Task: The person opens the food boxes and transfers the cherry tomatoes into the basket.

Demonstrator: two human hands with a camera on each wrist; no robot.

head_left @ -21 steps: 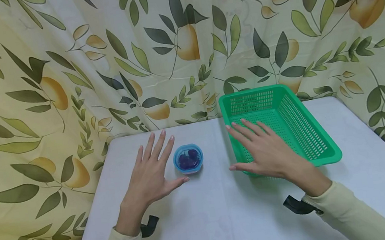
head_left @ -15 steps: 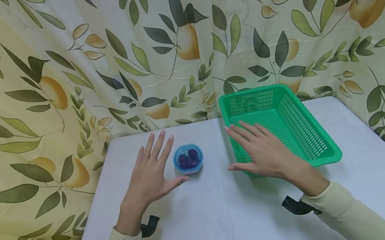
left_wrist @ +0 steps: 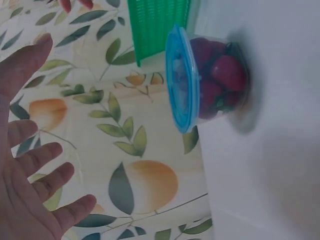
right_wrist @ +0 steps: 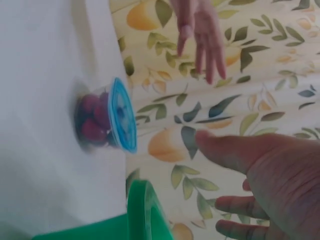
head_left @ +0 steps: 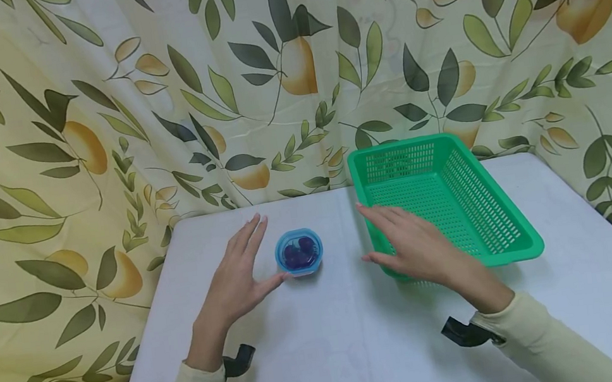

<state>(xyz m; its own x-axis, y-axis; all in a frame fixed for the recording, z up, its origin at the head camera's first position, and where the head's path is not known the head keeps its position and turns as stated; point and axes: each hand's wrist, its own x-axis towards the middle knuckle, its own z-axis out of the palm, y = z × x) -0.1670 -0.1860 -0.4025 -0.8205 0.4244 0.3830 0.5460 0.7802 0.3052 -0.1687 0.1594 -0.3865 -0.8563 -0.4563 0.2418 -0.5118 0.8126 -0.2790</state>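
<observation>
On the white table stands a small clear plastic container (head_left: 299, 253) with a blue lid. Through its side, the left wrist view shows round dark red fruits with bits of green (left_wrist: 227, 75). My left hand (head_left: 234, 276) hovers just left of the container, its fingers extended and its thumb tip right by the container's near edge. My right hand (head_left: 418, 241) is held over the near left part of a green plastic basket (head_left: 505, 208), fingers straight and thumb spread. Both hands hold nothing.
The green basket, with slotted walls, sits at the back right of the white-covered table (head_left: 326, 354). A curtain (head_left: 292, 78) printed with leaves and fruit hangs right behind the table and along its left. Black straps (head_left: 239, 360) show at both wrists.
The spread fingers of both hands have drawn closer together, and the hands have turned so the palms face more inward. My right arm has shifted slightly left. Container and basket stay put.
</observation>
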